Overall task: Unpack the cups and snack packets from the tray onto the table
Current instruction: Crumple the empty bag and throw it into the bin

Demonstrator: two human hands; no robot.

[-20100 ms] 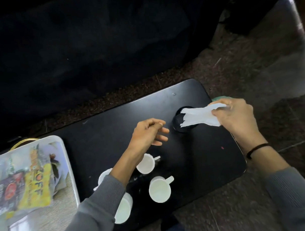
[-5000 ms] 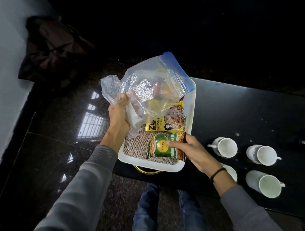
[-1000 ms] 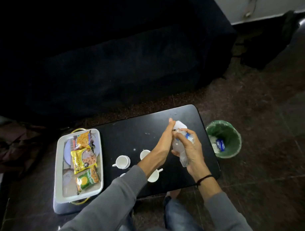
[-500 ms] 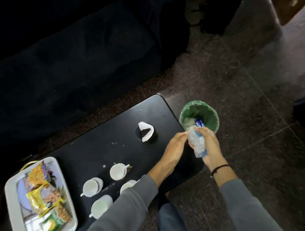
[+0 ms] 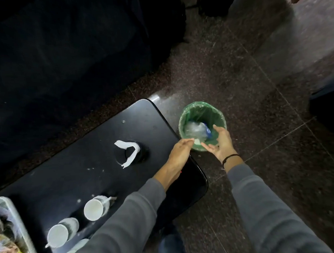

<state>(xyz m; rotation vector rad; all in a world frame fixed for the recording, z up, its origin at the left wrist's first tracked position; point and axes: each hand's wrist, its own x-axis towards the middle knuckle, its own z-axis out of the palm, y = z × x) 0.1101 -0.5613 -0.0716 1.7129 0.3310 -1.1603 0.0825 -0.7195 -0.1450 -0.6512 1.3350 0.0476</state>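
Both my hands hover over the near rim of a green-lined bin (image 5: 184, 114) on the floor, right of the black table (image 5: 73, 167). My left hand (image 5: 179, 151) is open, fingers straight, holding nothing. My right hand (image 5: 219, 143) is open too, palm turned inward. The crumpled clear plastic bag (image 5: 195, 129) with its blue strip lies inside the bin. White cups stand on the table's near left: one (image 5: 94, 207), another (image 5: 59, 234), and a third (image 5: 72, 251) partly under my left sleeve. The white tray (image 5: 18, 226) with snack packets (image 5: 7, 247) shows at the bottom left corner.
A black round holder (image 5: 140, 154) with a white paper strip (image 5: 128, 152) draped over it stands mid-table. A dark sofa (image 5: 65, 54) runs along the table's far side. Speckled dark stone floor (image 5: 255, 85) surrounds the bin. My jeans-clad leg (image 5: 170, 245) is below the table edge.
My right hand has let go of the crumpled plastic bag, which now lies in the bin. Both hands have opened above the bin's rim.
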